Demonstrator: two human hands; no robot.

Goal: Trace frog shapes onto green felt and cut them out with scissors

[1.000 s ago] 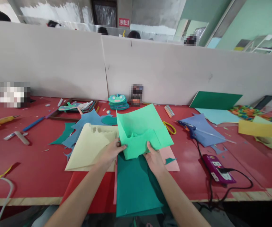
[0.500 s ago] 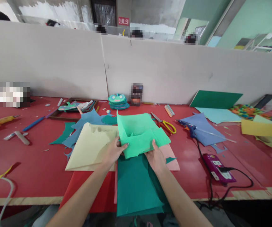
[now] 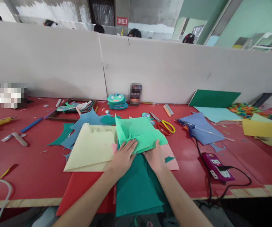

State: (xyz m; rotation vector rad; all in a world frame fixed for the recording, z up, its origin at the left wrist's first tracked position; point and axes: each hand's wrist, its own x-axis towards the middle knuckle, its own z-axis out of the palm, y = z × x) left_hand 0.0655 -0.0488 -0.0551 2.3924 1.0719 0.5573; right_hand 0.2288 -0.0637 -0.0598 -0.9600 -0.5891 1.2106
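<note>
A light green felt sheet [image 3: 139,126], folded over at its front, lies at the middle of the table. Across its front left part rests my left hand [image 3: 123,158], flat with the fingers stretched. My right hand [image 3: 155,158] grips the front right edge, thumb on top and the other fingers hidden beneath. Under both hands a dark green felt piece [image 3: 136,189] hangs over the table's front edge. To the left is a cream sheet [image 3: 93,148] on a red sheet [image 3: 86,186]. A pink sheet [image 3: 172,160] shows under the right side.
Scissors [image 3: 165,124] with yellow and red handles lie behind my right hand. A blue glue gun [image 3: 188,126] and a purple power strip [image 3: 217,167] with its cable are on the right. Stacked frog-face cutouts [image 3: 117,102] stand by the white partition [image 3: 174,72].
My left hand has shifted from holding the light green sheet's left edge to lying flat on it. The sheet has come down lower and flatter, baring a small cutout behind it.
</note>
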